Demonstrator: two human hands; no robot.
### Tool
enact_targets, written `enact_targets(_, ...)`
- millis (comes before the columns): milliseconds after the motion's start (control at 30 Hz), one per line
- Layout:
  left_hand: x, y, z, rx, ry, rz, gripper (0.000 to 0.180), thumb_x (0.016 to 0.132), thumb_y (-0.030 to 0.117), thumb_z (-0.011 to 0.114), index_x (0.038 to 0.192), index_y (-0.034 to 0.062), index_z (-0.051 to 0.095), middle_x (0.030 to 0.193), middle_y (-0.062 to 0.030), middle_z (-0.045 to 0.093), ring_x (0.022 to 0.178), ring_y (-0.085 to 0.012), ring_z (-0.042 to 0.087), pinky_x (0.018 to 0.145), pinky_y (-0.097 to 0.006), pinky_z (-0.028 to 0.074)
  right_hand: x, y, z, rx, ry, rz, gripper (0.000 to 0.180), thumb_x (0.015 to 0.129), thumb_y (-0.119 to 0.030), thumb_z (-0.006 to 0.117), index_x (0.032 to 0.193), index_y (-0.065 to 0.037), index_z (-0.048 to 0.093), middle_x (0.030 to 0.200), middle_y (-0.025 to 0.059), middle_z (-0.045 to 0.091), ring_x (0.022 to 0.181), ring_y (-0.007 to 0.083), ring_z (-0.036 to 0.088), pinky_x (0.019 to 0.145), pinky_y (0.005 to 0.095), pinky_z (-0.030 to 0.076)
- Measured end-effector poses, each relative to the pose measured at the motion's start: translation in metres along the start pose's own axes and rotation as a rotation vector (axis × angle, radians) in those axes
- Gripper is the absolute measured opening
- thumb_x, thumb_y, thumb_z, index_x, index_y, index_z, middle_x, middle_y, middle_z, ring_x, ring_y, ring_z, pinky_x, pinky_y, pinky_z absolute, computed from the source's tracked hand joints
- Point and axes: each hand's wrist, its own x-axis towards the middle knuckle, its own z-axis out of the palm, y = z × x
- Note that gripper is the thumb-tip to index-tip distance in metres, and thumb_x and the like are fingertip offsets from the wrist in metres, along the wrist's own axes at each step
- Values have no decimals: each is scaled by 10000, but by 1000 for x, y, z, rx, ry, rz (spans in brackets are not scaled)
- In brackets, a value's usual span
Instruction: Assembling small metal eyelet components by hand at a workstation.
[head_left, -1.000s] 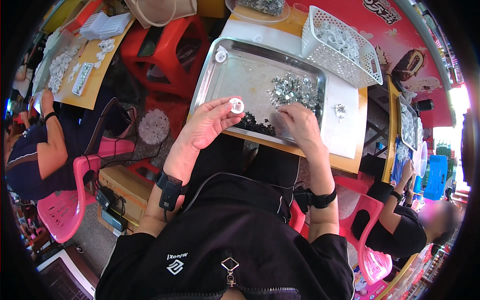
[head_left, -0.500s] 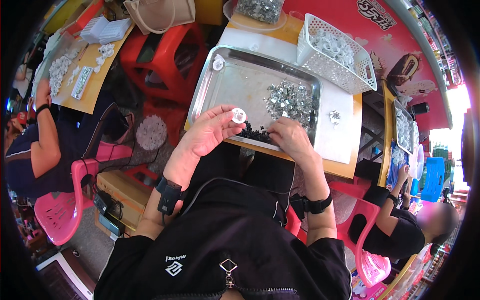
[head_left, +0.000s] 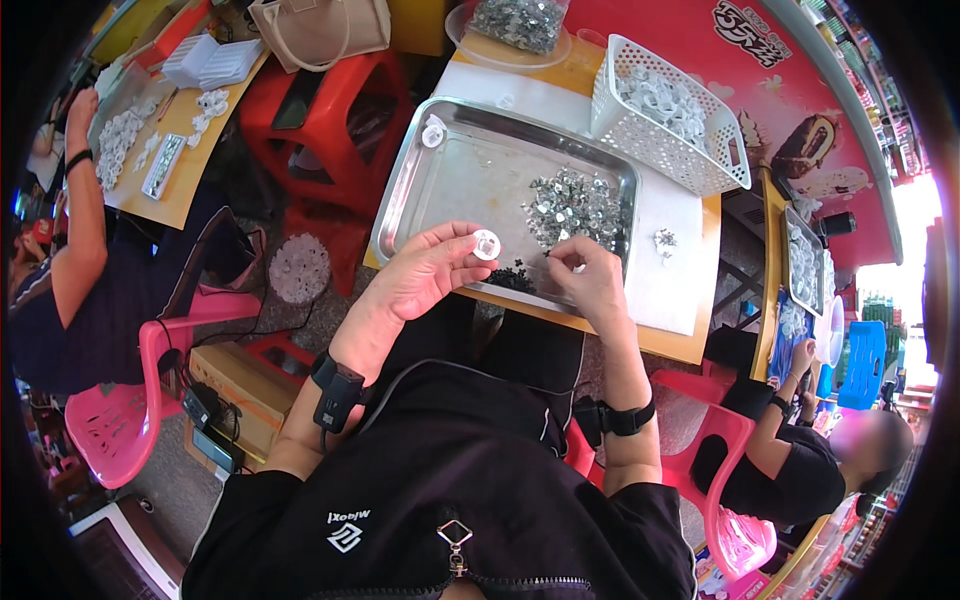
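Between the thumb and fingers of my left hand (head_left: pixel 432 268) is a small round white plastic part (head_left: pixel 486 245), its face turned up. My right hand (head_left: pixel 590 280) is closed in a pinch just to its right, over the near side of a metal tray (head_left: pixel 450 180). What the pinch holds is too small to make out; a dark speck shows at the fingertips. Small black pieces (head_left: pixel 512 280) lie in the tray's near edge between my hands. Beyond my right hand spreads a heap of small shiny silver pieces (head_left: pixel 575 205).
A white part (head_left: pixel 433 132) lies in the tray's far left corner. Right of the tray stand a white basket (head_left: pixel 668 115) of clear-white parts and a few silver bits (head_left: pixel 665 238). A bag of silver pieces (head_left: pixel 518 22) sits at the back. Red stools (head_left: pixel 325 125) and co-workers flank the table.
My right hand has lifted from the black pieces and drawn its fingers into a pinch. My left hand has shifted slightly right and nearer with the white part.
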Motion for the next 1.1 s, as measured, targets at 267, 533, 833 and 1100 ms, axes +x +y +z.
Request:
enact_targets(267,2,-1,0,4,15,-6,242,952,122,563,1160,-2,555,1083,-143,648,965,-224,670,838,-298,567,0,-2,-1,407,2,135,159,825,-16,651,981,-13,686,828,-1,655,699,58,572,646,220,477)
enact_targets(533,6,-2,11,25,-12,-32,243,947,130,572,1156,8,547,1082,-136,647,955,-222,670,826,-300,567,-7,-3,10,1016,-51,265,210,867,29,630,1077,17,638,919,75,665,820,109,589,747,243,475)
enact_targets(833,9,-3,14,20,-15,-50,243,947,130,573,1156,9,546,1070,-121,649,964,-233,671,820,-303,569,-8,-7,11,1571,-89,412,142,924,-71,592,1031,9,640,893,133,672,662,102,522,668,263,465)
enact_targets(1100,9,-4,17,13,-21,-59,238,951,130,569,1156,12,547,1070,-124,651,970,-237,672,821,-303,573,-11,-13,9,1736,-104,474,152,915,-59,596,1057,-9,614,902,109,644,667,99,522,687,277,465)
